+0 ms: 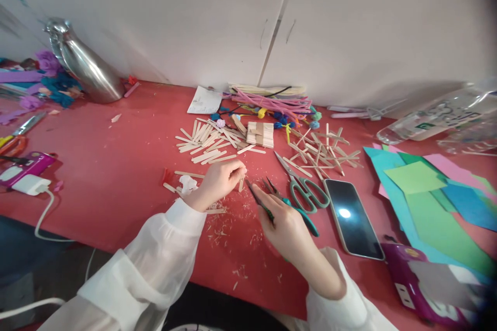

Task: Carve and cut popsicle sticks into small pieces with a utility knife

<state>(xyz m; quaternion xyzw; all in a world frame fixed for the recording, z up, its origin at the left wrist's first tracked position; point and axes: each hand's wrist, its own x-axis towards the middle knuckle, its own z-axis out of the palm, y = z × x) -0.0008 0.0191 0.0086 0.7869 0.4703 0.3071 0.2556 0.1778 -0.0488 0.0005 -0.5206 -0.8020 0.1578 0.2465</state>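
In the head view, my left hand is closed in a pinch, holding a short piece of craft stick upright just above the table. My right hand is wrapped round a slim knife with a dark handle, its tip pointing up and left near the stick piece. Beside and partly behind that hand lie pliers with teal handles and green-handled scissors. Wood shavings are scattered beneath both hands. A crumpled white tissue sits by my left wrist.
Loose craft sticks, a flat stick panel and pipe cleaners lie behind my hands. To the right are a phone, coloured paper and a plastic bottle. A steel jug stands back left.
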